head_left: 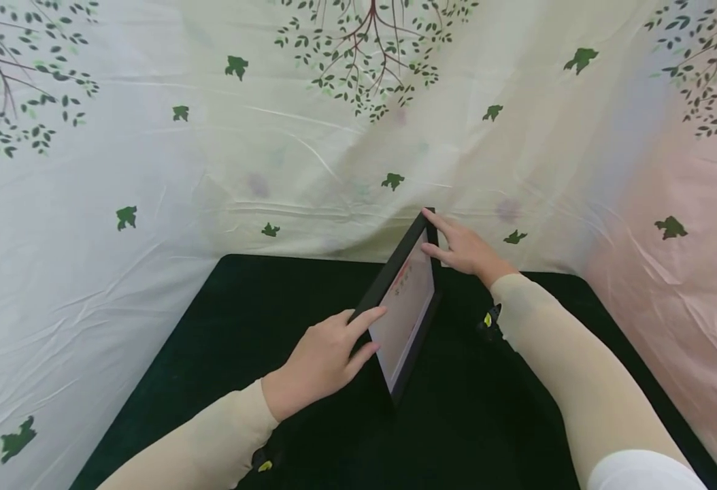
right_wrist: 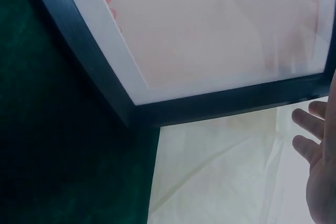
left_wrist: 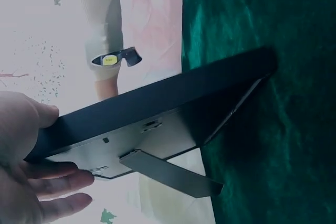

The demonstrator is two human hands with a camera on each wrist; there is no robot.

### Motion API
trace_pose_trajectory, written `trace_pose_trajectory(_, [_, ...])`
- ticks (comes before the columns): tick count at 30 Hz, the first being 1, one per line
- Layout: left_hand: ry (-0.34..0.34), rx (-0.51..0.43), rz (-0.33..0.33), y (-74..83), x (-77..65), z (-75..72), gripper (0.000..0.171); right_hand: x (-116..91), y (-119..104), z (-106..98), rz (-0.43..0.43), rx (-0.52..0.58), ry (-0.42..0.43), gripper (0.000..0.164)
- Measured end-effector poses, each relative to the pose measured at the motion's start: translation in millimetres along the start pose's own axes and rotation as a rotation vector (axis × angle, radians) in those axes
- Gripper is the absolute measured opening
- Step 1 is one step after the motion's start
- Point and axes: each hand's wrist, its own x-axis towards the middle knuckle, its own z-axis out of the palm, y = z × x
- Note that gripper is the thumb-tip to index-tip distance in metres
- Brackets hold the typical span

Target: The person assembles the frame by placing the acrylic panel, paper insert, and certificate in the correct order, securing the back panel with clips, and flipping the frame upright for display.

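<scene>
A black picture frame (head_left: 403, 316) with a white mat and a pale, red-patterned print stands tilted on the dark green cloth, its edge turned toward me. My left hand (head_left: 324, 354) grips its near upper corner, with the thumb on one side and fingers on the other. At the far upper corner, my right hand (head_left: 465, 248) holds the border between thumb and index finger; its other fingers (right_wrist: 307, 124) extend past the edge. Behind the frame, a support leg (left_wrist: 170, 174) is swung out from the backing, its tip close to the cloth.
The dark green cloth (head_left: 493, 422) covers the table. White, cream and pinkish fabric (head_left: 334, 156) with printed leaves and branches hangs around the back and sides. A dark wrist device with a yellow label (left_wrist: 109, 60) sits on the right sleeve.
</scene>
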Motion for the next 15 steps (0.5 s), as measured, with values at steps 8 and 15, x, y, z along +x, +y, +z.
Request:
trace_pose_trajectory(8, [0.053,-0.220,-0.038,-3.2,-6.3,2.7,0.050,0.8,-7.4,8.2,0.044,0.106,0.076,0.073])
trace_pose_trajectory(15, [0.114,-0.260,-0.075,-15.3,-10.7,-0.4,0.052,-16.6,-7.8,7.0,0.072,0.149,0.165,0.070])
